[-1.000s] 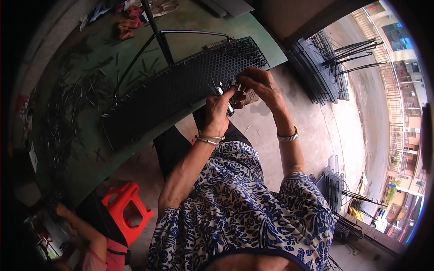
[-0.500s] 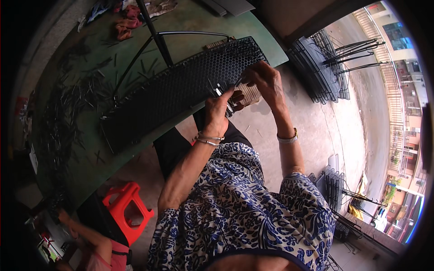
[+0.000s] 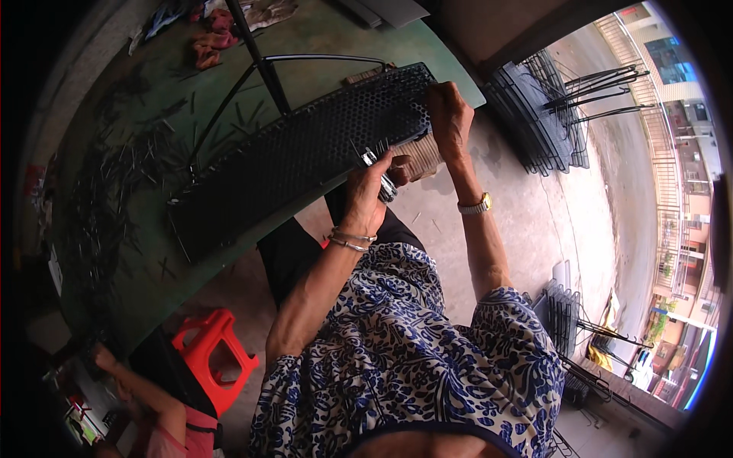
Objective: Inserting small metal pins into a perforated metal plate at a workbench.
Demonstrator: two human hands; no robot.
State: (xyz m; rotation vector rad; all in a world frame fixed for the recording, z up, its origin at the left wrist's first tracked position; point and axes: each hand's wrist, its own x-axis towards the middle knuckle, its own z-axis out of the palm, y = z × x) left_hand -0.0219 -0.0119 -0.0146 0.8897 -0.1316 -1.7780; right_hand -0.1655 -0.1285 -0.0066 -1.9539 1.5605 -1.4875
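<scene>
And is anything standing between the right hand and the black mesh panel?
Nothing visible; the right hand is at the right end of the mesh panel. The left hand, holding thin shiny pieces, is off to the left.

Green table (image 3: 328, 40): black mesh panel (image 3: 301, 145), scattered dark strips (image 3: 141, 164), reddish cloth (image 3: 221, 21).
</scene>
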